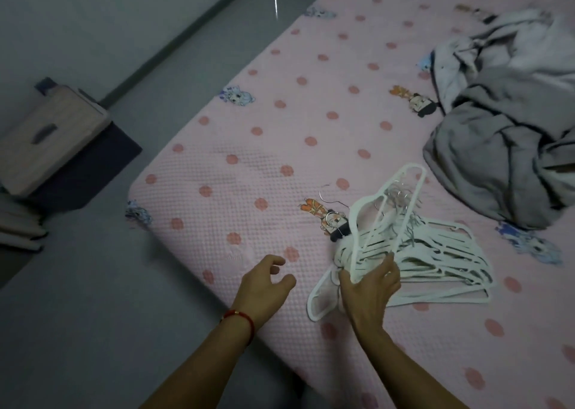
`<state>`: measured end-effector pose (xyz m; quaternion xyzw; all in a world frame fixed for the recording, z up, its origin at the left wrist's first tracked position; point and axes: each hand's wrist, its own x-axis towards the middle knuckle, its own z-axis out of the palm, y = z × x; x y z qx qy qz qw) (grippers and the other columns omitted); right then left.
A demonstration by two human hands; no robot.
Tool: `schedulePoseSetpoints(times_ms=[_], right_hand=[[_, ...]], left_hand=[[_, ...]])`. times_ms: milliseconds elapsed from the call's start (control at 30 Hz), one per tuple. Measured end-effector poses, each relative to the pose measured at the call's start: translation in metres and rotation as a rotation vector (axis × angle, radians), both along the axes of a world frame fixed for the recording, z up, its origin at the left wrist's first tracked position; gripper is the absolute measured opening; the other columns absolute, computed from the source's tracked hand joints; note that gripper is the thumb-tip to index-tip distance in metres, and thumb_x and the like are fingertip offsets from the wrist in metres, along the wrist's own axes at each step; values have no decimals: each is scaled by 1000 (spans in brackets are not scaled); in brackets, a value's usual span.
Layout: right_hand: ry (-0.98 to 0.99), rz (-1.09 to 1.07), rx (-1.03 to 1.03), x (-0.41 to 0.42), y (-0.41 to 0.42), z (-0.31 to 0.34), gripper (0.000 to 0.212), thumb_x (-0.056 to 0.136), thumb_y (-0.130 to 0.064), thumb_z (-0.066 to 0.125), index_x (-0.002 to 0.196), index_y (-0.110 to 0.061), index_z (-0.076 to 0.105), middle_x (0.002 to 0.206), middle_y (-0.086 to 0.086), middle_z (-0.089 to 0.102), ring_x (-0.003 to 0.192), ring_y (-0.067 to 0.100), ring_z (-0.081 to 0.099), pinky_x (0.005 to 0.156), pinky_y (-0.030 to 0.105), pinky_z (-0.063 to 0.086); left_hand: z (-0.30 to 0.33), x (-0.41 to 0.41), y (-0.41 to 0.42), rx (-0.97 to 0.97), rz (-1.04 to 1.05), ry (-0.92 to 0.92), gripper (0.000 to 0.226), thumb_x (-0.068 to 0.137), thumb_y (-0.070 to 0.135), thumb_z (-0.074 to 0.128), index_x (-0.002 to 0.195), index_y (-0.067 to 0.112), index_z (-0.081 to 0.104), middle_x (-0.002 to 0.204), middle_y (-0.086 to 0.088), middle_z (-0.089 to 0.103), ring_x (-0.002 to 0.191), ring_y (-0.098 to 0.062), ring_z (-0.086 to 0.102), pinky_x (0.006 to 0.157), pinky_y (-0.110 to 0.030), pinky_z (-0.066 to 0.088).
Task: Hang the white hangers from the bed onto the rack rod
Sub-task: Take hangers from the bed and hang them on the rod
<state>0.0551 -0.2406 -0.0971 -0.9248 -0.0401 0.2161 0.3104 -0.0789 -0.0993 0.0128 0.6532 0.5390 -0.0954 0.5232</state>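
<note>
Pink dotted bedding covers the bed [249,147], and near its lower corner the right hand [368,287] has its fingers [387,267] pinching the end of 1 white hanger [385,209], tilting it up out of the heap so that, by my reading, it can be pulled free of the others. Its far end, where the metal hooks bunch together, looks tangled with its neighbours. The pile of white hangers [435,259] lies flat on the cover just behind that hand. The left hand [264,284] hovers empty beside it, fingers loosely curled and apart, a red bracelet [241,320] on the wrist. Crumpled grey clothing [497,147] sits farther up the bed. Grey floor [93,315] runs alongside, with a pale box [49,141] near the wall; no rack rod is in view.
</note>
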Motion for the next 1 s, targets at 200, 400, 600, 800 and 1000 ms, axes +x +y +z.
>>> schedulePoseSetpoints(times_ms=[200, 400, 600, 800, 1000], right_hand=[[234, 384, 329, -34, 43, 74, 94, 87, -27, 73, 159, -29, 14, 145, -1, 44, 116, 20, 55, 96, 39, 48], [531, 833, 433, -114, 108, 143, 70, 84, -52, 57, 148, -42, 31, 135, -5, 54, 108, 14, 63, 74, 27, 56], [587, 1298, 494, -240, 139, 195, 42, 89, -24, 58, 129, -36, 52, 119, -21, 70, 106, 4, 68, 87, 34, 60], [612, 1765, 501, -406, 124, 242, 41, 90, -11, 61, 126, -26, 50, 117, -20, 69, 90, 28, 67, 63, 38, 59], [697, 2081, 440, -574, 65, 278, 48, 79, -33, 61, 125, -23, 51, 117, -12, 70, 93, 24, 68, 66, 44, 59]], left_hand=[[43, -24, 18, -158, 315, -157, 42, 86, 41, 72, 124, 26, 59, 122, 3, 61, 105, -11, 60, 91, -33, 55], [85, -120, 39, -221, 741, -409, 83, 74, 55, 80, 141, 21, 46, 137, -8, 53, 117, -23, 58, 98, -43, 55], [130, -268, 22, -135, 1086, -627, 114, 68, 51, 86, 156, 21, 21, 136, -7, 56, 113, -20, 59, 91, -36, 53], [167, -443, -52, 79, 1371, -770, 132, 58, 49, 92, 159, 23, 11, 138, -7, 57, 119, -20, 62, 110, -46, 44], [188, -598, -154, 265, 1603, -891, 120, 71, 25, 88, 158, 23, 7, 123, -13, 68, 109, -27, 70, 111, -54, 41]])
